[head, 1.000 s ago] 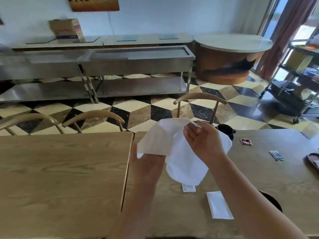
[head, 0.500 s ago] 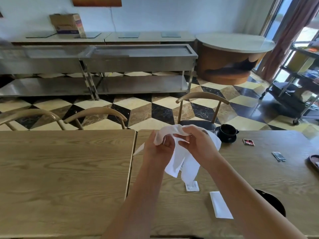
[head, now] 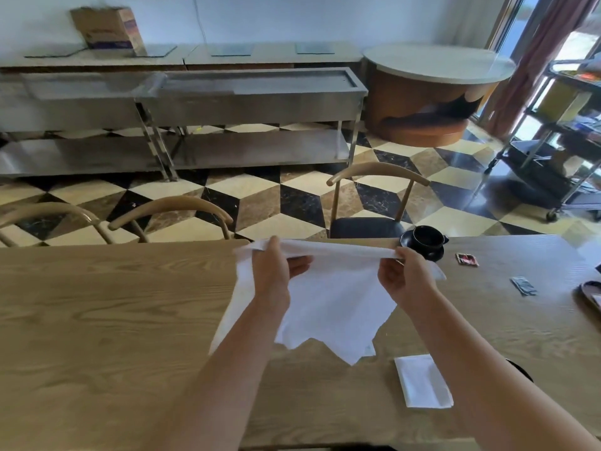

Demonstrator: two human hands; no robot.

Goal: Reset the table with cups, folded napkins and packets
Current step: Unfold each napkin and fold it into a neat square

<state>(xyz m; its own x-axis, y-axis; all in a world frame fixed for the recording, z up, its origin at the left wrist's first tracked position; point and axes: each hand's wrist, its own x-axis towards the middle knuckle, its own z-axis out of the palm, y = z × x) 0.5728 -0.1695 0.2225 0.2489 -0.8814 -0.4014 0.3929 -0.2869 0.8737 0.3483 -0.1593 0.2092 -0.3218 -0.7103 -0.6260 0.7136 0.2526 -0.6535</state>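
The large white cloth napkin (head: 328, 297) is held up above the light wooden table (head: 113, 320) by both hands. Its upper edge is pinched by the left hand (head: 273, 271) near one end and by the right hand (head: 401, 276) near the other, fingers and thumbs curled round the fabric. Half a second ago the hands were close together with the napkin bunched between them; now they are drawn apart and the top edge is stretched into a taut horizontal band, while the rest hangs down in uneven points towards the tabletop.

Below the right forearm, a small white folded napkin (head: 422, 382) lies flat on the table, where it was before. A small pale packet, seen earlier under the cloth, is now almost hidden behind the hanging corner.

Just beyond the right hand, a black cup on a black saucer (head: 426, 240) stands at the far table edge. To its right a red and black packet (head: 467, 258) is seen, and further right a grey packet (head: 523, 285), both unmoved. At the right border the rim of a dark dish (head: 590, 292) is partly visible. A wooden chair with a dark seat (head: 367, 203) is placed behind the table.
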